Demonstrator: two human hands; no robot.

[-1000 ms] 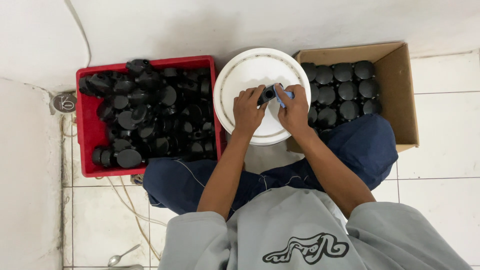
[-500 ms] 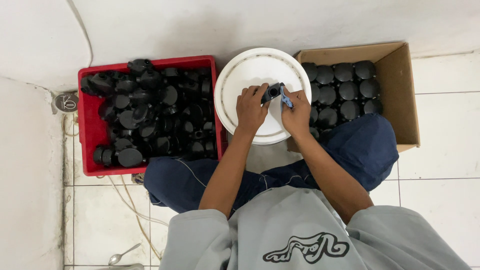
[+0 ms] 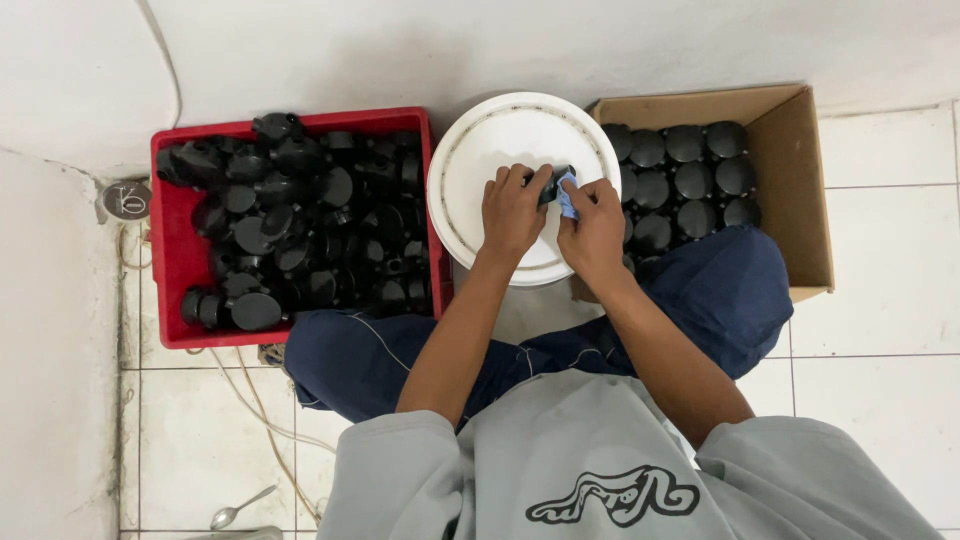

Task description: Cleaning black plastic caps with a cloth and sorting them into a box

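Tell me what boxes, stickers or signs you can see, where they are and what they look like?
Cardboard box: right of the white bucket lid, brown, open, black round parts in rows.
Red crate: left of the lid, rectangular plastic, heaped with black parts.
Round disc: floor by the crate's left side, grey, a pale mark on it.
Shirt print: grey shirt, black curly shape.
No screens.

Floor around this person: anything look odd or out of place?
A metal spoon lies loose on the tiles at lower left, near trailing cords, unlike anything else there. Also, the red crate holds black parts in a jumble, while those in the cardboard box sit in rows.
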